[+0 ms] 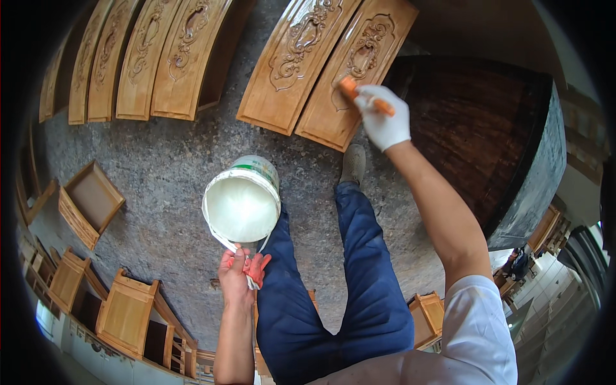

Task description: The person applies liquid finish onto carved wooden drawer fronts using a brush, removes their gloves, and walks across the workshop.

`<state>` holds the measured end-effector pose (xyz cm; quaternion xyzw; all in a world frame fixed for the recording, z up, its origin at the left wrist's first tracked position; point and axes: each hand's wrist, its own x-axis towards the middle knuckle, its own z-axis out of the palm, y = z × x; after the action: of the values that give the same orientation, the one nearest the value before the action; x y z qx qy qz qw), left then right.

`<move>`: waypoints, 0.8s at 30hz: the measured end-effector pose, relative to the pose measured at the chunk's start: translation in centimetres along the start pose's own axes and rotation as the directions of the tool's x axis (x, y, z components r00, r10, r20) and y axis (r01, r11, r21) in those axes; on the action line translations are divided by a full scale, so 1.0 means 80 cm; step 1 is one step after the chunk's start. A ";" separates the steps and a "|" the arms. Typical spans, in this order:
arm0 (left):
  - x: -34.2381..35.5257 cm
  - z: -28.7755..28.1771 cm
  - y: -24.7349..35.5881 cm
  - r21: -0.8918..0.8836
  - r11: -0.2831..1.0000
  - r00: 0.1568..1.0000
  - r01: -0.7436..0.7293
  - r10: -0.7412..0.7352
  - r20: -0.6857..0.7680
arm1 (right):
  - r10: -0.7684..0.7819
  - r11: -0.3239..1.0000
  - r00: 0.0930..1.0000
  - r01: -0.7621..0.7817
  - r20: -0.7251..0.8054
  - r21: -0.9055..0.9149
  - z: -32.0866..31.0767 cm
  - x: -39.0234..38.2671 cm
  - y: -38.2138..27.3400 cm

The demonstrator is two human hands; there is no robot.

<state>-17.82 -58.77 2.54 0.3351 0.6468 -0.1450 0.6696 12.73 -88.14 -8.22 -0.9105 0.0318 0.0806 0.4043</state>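
Note:
My left hand, in an orange-palmed glove, grips the handle of a white bucket full of pale liquid, hanging beside my left leg. My right hand, in a white glove, holds an orange-handled brush against a carved wooden panel that leans with its glossy face up. A second carved panel leans just left of it. My legs in blue trousers stand below, one shoe near the panel's lower edge.
Several more carved panels lean at the upper left. A large dark wooden slab stands at the right. Wooden boxes and cabinet frames lie at the left and lower left on the rough concrete floor.

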 end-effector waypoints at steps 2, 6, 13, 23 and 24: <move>0.001 0.007 0.002 -0.004 1.000 1.000 0.016 -0.016 -0.012 | -0.021 0.997 0.991 0.030 0.133 -0.069 0.007 -0.014 -0.005; 0.004 0.018 0.004 -0.024 0.999 1.000 0.023 -0.023 -0.010 | 0.107 0.980 0.994 -0.111 -0.030 -0.168 -0.003 0.036 -0.003; 0.006 0.036 0.000 -0.043 0.998 0.999 -0.044 0.044 0.000 | 0.340 0.927 0.940 -0.341 -0.034 -0.155 -0.025 0.114 -0.012; 0.007 0.046 -0.007 -0.072 0.997 0.999 -0.032 0.029 -0.036 | 0.351 0.929 0.935 -0.341 0.044 -0.145 -0.030 0.132 -0.036; 0.007 0.047 -0.008 -0.073 0.997 0.999 -0.029 0.026 -0.041 | 0.334 0.941 0.943 -0.333 0.007 -0.062 -0.030 0.132 -0.038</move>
<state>-15.26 -61.45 1.61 0.3219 0.6603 -0.1053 0.6703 23.79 -87.84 -6.23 -0.9030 0.1794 0.1568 0.3576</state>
